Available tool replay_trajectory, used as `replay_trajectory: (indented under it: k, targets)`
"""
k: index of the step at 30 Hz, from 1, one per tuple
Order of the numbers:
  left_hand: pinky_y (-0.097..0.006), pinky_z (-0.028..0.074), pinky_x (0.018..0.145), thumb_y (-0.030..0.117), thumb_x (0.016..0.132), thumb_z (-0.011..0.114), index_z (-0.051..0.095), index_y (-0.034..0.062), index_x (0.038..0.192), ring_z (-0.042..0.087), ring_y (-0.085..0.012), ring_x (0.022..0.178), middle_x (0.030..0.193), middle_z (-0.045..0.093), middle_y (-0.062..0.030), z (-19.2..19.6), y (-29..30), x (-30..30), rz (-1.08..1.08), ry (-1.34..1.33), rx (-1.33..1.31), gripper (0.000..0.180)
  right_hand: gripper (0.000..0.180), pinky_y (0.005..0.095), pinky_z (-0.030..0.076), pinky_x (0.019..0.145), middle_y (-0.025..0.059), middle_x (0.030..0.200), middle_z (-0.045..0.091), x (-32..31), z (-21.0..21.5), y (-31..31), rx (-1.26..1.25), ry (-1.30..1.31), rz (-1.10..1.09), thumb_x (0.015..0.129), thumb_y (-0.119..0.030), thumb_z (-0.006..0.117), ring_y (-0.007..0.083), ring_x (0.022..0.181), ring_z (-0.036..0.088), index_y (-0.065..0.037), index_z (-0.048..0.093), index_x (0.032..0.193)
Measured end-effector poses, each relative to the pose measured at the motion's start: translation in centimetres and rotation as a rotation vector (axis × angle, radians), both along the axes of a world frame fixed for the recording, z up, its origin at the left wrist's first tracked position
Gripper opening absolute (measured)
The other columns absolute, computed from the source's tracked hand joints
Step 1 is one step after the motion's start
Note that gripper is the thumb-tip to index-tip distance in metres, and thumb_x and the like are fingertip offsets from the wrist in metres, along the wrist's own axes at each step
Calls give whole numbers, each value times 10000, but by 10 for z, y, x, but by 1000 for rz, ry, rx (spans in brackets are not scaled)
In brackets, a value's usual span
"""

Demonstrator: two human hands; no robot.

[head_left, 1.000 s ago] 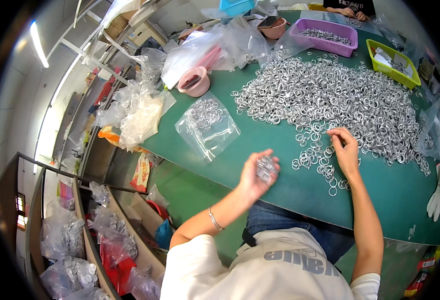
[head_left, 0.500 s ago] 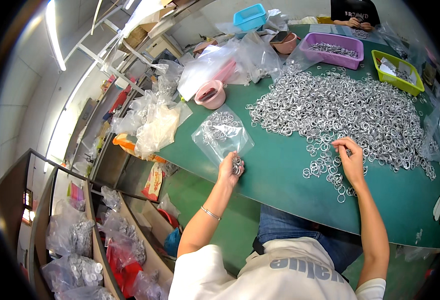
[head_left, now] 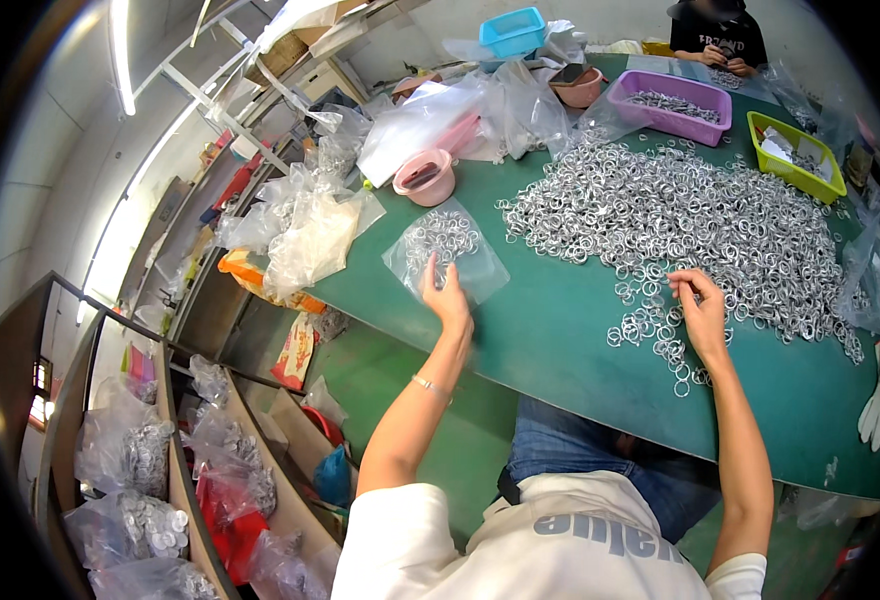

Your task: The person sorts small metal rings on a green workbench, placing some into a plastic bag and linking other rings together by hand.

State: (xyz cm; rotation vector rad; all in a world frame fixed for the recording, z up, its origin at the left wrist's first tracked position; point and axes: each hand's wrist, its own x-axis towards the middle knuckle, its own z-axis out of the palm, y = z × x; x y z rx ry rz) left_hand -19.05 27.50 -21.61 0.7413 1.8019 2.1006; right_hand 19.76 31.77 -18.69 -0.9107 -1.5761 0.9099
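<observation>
- Rings (head_left: 680, 200) lie in a broad heap on the green table (head_left: 560, 340); a loose string of them trails toward the person.
- Left hand (head_left: 446, 292): part open, thumb and fingers spread apart, over the near part of the clear bag (head_left: 487, 280). Whether it touches the plastic or has any rings in the palm cannot be told.
- The bag lies flat left of the heap, more rings gathered in its far part.
- Right hand (head_left: 702, 305): fingers half curled, tips close together at the heap's near edge, just above the trailing rings. Whether it grips one cannot be told.
- Pink bowl (head_left: 440, 190): just beyond the bag.
- Purple basket (head_left: 675, 122): behind the heap.
</observation>
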Motion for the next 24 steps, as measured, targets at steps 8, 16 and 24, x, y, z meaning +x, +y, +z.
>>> replay_trajectory:
  k: [8,16,24]
  targets:
    - [-406,329,1001,-20,709,638,651,161,1094,384,-353,1184,1264,400,-187,29,30,-44,-27,1106,-464,425,175,226,435,603,52,772,585,10,-9,3,62,-52,-81,845,51,470,105,671,549,15,639,873]
    - [-343,371,970,-125,635,447,235,112,1436,328,-293,1268,1390,254,-217,3,32,-89,-201,503,-306,862,174,224,442,606,53,782,595,11,-10,8,18,-66,-75,852,43,472,104,675,558,16,641,882]
    - [-360,233,1082,-160,657,369,382,4,1327,291,-349,1326,1366,367,-252,-39,-19,-75,-34,802,-291,690,175,238,445,606,66,782,611,-17,-7,-6,-14,-146,46,828,43,487,113,675,567,7,653,868]
